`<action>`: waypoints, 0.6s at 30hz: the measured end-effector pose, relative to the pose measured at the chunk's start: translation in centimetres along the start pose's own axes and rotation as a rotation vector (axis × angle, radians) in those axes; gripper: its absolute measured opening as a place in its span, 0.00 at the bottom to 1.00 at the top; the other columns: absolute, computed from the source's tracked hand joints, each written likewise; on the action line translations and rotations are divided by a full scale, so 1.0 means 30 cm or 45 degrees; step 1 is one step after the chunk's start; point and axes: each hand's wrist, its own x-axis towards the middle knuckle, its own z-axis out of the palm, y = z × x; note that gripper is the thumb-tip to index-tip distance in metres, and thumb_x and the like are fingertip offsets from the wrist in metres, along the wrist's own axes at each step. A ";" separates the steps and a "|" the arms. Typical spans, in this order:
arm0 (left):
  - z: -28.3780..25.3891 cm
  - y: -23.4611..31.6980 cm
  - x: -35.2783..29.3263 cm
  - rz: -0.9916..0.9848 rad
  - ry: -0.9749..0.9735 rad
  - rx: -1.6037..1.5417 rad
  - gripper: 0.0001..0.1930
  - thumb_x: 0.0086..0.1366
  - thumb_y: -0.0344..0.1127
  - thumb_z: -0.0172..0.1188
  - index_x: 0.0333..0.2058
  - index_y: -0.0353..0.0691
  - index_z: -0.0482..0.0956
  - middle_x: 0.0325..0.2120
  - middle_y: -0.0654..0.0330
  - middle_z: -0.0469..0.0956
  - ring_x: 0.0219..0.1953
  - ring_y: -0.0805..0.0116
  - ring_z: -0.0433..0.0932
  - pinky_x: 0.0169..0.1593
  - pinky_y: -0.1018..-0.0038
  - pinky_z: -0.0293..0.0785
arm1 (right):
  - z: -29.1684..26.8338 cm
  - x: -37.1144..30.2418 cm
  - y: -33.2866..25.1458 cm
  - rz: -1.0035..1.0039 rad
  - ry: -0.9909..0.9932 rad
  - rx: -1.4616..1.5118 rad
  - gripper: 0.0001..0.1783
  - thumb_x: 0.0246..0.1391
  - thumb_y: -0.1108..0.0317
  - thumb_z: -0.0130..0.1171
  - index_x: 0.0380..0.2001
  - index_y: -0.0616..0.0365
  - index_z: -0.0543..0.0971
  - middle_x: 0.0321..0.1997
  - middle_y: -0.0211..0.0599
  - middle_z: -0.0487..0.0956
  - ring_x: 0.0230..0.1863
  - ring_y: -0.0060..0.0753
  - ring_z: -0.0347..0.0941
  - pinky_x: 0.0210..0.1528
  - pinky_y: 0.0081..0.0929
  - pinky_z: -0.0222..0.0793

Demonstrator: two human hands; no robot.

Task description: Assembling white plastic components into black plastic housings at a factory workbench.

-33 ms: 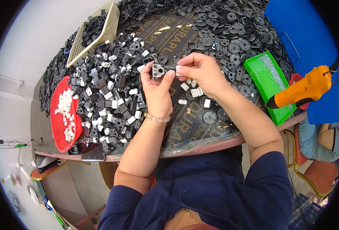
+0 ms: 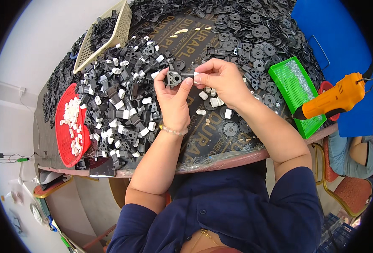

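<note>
Pinched in your left hand (image 2: pixel 172 101), the black bracket (image 2: pixel 176 79) meets the white cap (image 2: pixel 196 76) gripped by your right hand (image 2: pixel 225 82), above the table (image 2: pixel 197 147) in from its near edge, where skewed pressure could slip the cap loose.

the left hand (image 2: pixel 173 103) is at 11 o'clock from the centre, and the left forearm (image 2: pixel 157 162) slants from it toward 7 o'clock. the left fingers (image 2: pixel 159 84) are curled, the left thumb (image 2: pixel 184 90) pointing toward 1 o'clock. the right hand (image 2: pixel 228 84) is between 1 and 2 o'clock; the right forearm (image 2: pixel 271 128) slants toward 5 o'clock. the right thumb (image 2: pixel 207 79) points to 9 o'clock, in a pinch with the bent right fingers (image 2: pixel 211 65).
</note>
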 end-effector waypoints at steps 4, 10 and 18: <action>0.003 0.000 -0.005 -0.011 0.015 -0.027 0.30 0.61 0.24 0.66 0.57 0.43 0.61 0.46 0.59 0.76 0.46 0.71 0.76 0.50 0.75 0.74 | -0.002 -0.008 -0.008 -0.051 -0.011 -0.131 0.15 0.55 0.75 0.65 0.46 0.64 0.77 0.43 0.37 0.80 0.39 0.23 0.77 0.46 0.22 0.75; -0.008 0.007 -0.005 -0.467 -0.303 -0.520 0.29 0.64 0.35 0.65 0.60 0.45 0.61 0.47 0.63 0.76 0.46 0.71 0.77 0.51 0.70 0.75 | -0.010 0.005 0.001 -0.110 -0.291 -0.015 0.41 0.49 0.57 0.73 0.62 0.62 0.68 0.64 0.37 0.69 0.66 0.29 0.60 0.67 0.32 0.56; -0.009 -0.025 0.000 -0.445 -0.233 -0.613 0.19 0.73 0.49 0.51 0.54 0.43 0.70 0.45 0.62 0.78 0.49 0.68 0.79 0.54 0.68 0.75 | 0.066 0.067 -0.085 -0.176 -0.396 -0.232 0.41 0.41 0.67 0.75 0.58 0.61 0.65 0.60 0.45 0.73 0.58 0.36 0.71 0.62 0.35 0.67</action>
